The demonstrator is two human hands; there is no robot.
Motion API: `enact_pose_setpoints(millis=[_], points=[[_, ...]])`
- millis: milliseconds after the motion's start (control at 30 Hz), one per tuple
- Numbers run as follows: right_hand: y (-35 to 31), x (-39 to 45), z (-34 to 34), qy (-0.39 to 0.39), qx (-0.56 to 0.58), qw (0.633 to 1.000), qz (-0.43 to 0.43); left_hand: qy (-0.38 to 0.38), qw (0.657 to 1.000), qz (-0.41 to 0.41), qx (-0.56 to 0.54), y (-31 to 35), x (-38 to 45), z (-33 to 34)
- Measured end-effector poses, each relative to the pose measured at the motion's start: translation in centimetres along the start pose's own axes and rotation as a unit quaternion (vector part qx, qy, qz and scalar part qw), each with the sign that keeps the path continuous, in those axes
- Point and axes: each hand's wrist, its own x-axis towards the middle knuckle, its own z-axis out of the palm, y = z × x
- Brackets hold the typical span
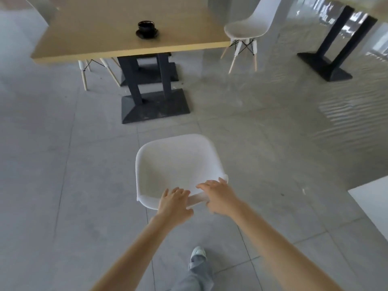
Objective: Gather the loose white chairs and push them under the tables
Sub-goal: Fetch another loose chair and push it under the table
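**Both hands on the chair back, table ahead**

A white chair [176,164] stands on the grey tiled floor [52,164], its seat facing a wooden table [117,32] well ahead. Its top back edge lies directly under both palms: the left hand [175,201] and the right hand [217,196] curl over that edge side by side, gripping it. A black cup [147,28] sits on the table. A second white chair [247,28] stands at the table's right corner.
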Motion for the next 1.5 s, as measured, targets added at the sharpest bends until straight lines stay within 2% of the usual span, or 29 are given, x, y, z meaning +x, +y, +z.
enact_pose_setpoints(millis=[200, 433, 633, 800, 1500], points=[[0.7, 0.9, 1.0, 0.02, -0.058, 0.996, -0.06, 0.039, 0.997, -0.046, 0.041, 0.5, 0.2, 1.0], [0.7, 1.3, 1.6, 0.058, -0.092, 0.984, -0.138, 0.034, 0.996, -0.051, 0.063, 0.6, 0.6, 1.5], [0.2, 1.8, 0.4, 0.096, -0.154, 0.973, -0.145, 0.022, 0.994, -0.052, 0.088, 0.3, 1.0, 1.4], [0.7, 3.1, 0.1, 0.101, -0.134, 0.975, -0.145, 0.024, 0.995, -0.054, 0.082, -0.1, 2.2, 1.0], [2.6, 24.0, -8.7, 0.15, -0.129, 0.968, -0.157, 0.042, 0.996, -0.056, 0.059, -9.9, 19.9, -9.1]])
